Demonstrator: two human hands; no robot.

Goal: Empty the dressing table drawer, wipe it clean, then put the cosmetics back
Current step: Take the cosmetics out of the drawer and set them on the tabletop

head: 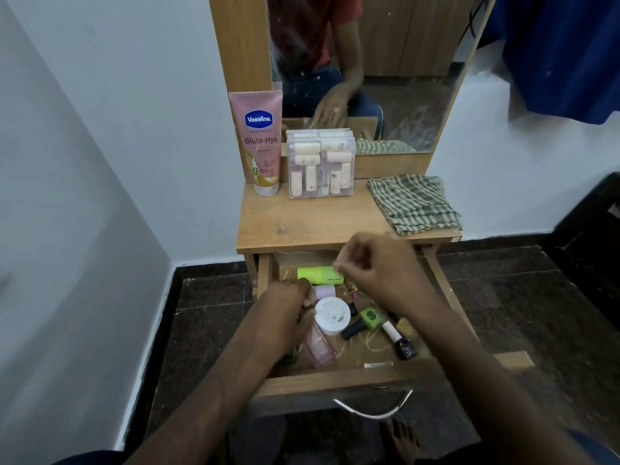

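Observation:
The wooden drawer (339, 380) is pulled out and holds several cosmetics. Among them are a lime green tube (317, 275), a white round jar (332, 315), a pink bottle (320, 349), a pale pink cap (324, 291), a green-labelled bottle (364, 322) and a dark nail polish (404, 347). My left hand (288, 308) reaches into the drawer's left side, its fingers over the pink bottle's top; what they hold is hidden. My right hand (379, 266) hovers at the drawer's back, fingers curled and pinching the right end of the green tube.
On the table top (302, 223) stand a pink Vaseline tube (261, 142) and a clear box of small bottles (320, 164). A folded checked cloth (414, 203) lies at the right. A mirror (385, 62) rises behind. A metal handle (372, 407) sticks out of the drawer front.

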